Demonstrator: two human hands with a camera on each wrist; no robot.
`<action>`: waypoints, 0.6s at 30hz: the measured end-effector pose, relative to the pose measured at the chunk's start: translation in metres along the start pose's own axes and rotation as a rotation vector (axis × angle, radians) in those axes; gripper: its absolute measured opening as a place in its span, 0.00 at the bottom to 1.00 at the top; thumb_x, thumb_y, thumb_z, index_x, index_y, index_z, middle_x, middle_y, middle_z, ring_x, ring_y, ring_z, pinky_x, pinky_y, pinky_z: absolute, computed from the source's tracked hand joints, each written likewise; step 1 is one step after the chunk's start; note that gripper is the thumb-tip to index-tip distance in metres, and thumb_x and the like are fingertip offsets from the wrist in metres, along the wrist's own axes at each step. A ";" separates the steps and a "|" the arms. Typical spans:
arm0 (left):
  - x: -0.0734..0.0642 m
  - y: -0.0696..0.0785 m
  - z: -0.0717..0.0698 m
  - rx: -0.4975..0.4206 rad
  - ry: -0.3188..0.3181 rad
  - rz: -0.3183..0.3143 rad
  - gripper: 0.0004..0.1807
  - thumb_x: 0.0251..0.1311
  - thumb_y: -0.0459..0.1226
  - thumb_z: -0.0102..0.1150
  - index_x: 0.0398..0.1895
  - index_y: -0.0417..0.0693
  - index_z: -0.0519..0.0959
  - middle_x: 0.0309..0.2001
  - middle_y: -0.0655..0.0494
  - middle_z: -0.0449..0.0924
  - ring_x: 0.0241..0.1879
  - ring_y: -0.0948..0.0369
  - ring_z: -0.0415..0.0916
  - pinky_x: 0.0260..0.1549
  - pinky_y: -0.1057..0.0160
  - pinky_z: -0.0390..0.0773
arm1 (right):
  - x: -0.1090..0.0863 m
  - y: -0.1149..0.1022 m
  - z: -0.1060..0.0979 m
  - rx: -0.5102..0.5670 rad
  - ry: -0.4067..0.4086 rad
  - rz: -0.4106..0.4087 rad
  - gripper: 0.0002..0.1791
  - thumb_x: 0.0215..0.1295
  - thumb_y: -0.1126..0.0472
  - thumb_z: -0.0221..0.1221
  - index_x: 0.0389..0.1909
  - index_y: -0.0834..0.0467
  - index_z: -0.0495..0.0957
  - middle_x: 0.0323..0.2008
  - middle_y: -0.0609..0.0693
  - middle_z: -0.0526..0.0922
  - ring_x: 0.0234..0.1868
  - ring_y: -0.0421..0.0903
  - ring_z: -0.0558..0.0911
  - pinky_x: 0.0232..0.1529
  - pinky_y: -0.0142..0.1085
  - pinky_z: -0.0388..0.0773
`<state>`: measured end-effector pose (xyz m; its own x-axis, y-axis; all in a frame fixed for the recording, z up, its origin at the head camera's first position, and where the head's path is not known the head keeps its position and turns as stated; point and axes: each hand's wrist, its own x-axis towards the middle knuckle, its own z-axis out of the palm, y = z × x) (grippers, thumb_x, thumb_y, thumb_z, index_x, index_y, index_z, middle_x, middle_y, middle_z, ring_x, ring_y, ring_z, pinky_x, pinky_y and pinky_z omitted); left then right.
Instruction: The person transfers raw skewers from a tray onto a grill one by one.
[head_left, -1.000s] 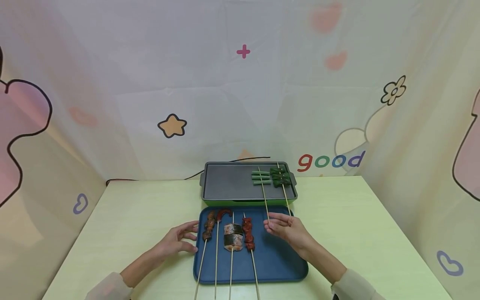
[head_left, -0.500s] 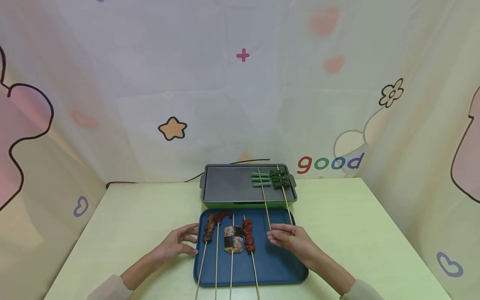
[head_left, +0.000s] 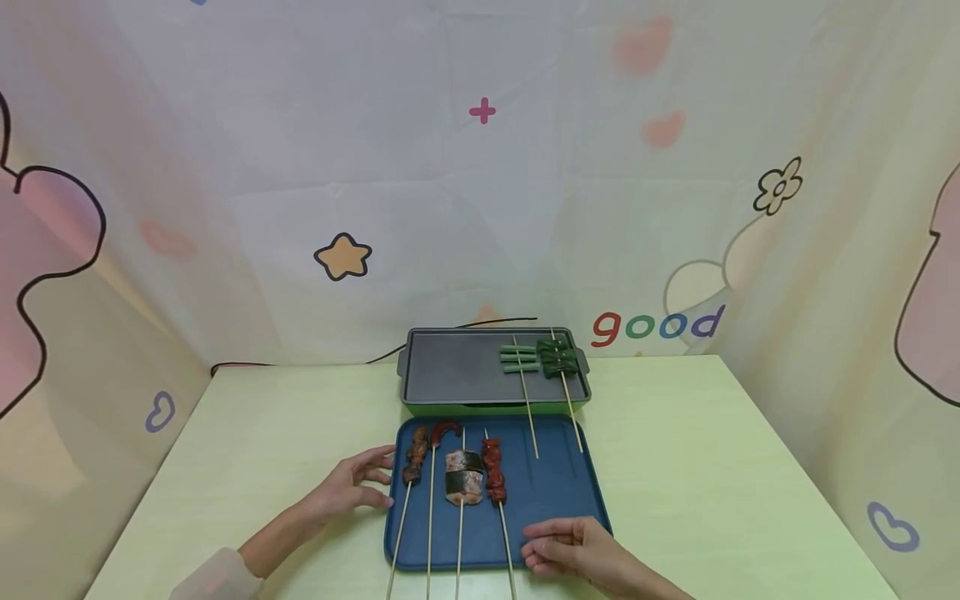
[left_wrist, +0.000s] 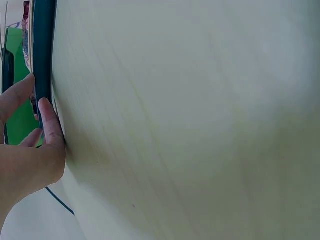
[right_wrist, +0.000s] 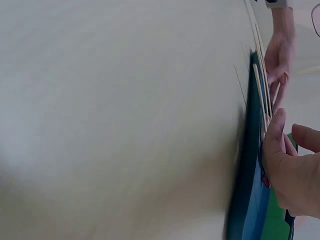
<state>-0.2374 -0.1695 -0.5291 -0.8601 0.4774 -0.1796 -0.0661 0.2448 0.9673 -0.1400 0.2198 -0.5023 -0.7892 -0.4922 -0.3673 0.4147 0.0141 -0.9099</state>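
once off skewer (head_left: pixel 526 397), right hand (head_left: pixel 568 552) back

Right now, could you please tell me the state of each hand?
Left hand: open, at the left edge of the blue tray.
Right hand: open, holding nothing.

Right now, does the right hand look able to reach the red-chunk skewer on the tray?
Probably yes: the right hand, apparently holding nothing, is beside the red-chunk skewer, with no other skewer between them.
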 end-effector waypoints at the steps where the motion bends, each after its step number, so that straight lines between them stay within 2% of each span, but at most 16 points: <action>1: 0.000 0.000 0.000 -0.001 -0.003 0.003 0.43 0.59 0.28 0.67 0.77 0.31 0.58 0.66 0.27 0.67 0.58 0.51 0.75 0.46 0.68 0.78 | -0.001 0.003 0.002 -0.006 -0.018 0.001 0.24 0.75 0.66 0.57 0.63 0.79 0.71 0.48 0.58 0.89 0.44 0.39 0.89 0.49 0.31 0.85; 11: -0.002 0.002 0.000 -0.007 -0.006 0.003 0.43 0.59 0.28 0.67 0.77 0.31 0.57 0.67 0.27 0.67 0.58 0.51 0.75 0.46 0.68 0.78 | -0.007 0.024 0.006 -0.035 -0.154 0.034 0.23 0.77 0.62 0.55 0.60 0.78 0.74 0.48 0.58 0.89 0.44 0.36 0.88 0.47 0.28 0.84; 18: -0.001 0.002 0.001 -0.009 -0.003 -0.011 0.43 0.60 0.28 0.67 0.77 0.32 0.57 0.67 0.27 0.67 0.58 0.52 0.75 0.46 0.68 0.79 | -0.002 0.025 0.012 -0.042 -0.130 0.065 0.24 0.75 0.61 0.57 0.62 0.77 0.74 0.50 0.59 0.89 0.47 0.37 0.88 0.49 0.30 0.84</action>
<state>-0.2361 -0.1690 -0.5265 -0.8578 0.4772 -0.1911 -0.0805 0.2426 0.9668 -0.1227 0.2112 -0.5218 -0.6950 -0.5973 -0.4003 0.4416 0.0849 -0.8932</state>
